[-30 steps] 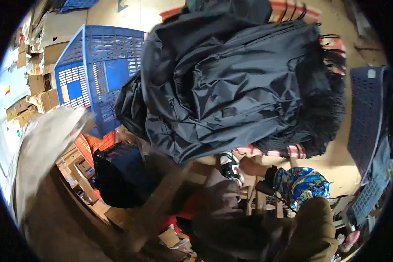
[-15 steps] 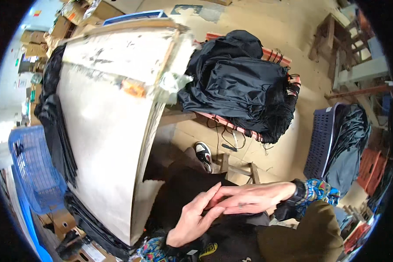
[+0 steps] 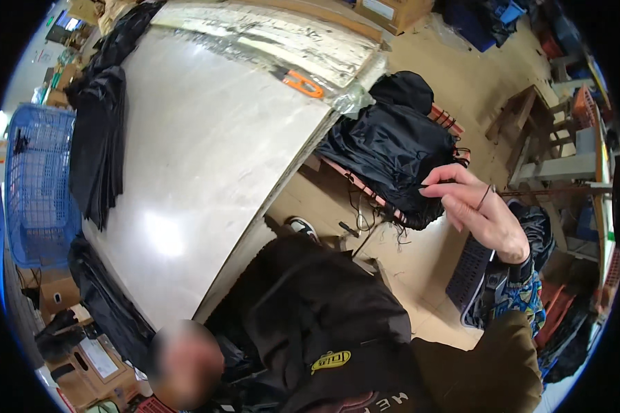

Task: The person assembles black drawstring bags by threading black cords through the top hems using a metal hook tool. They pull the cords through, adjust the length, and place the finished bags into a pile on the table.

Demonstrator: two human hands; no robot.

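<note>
The right hand (image 3: 479, 213) is the nearer to the pile of black fabric (image 3: 393, 148), which rests on a pink-rimmed crate (image 3: 355, 179). From the fingertips, the pile lies to the left and farther out; its long axis appears to run from upper left to lower right, and the fingers overlap its right side in view. Contact cannot be confirmed. The fingers are bent, tips close to the thumb; whether anything is pinched cannot be told. A blurred patch (image 3: 186, 365) at the lower edge may be the left hand; its fingers cannot be made out.

The crate stands on the tiled floor (image 3: 427, 282), just beyond the right edge of a white-topped table (image 3: 200, 131). An orange-handled cutter (image 3: 303, 83) lies near the table's far right corner. Black cloth (image 3: 100, 148) hangs along the left edge, beside a blue plastic basket (image 3: 41, 186). A wooden stool (image 3: 523, 117) stands at the far right.
</note>
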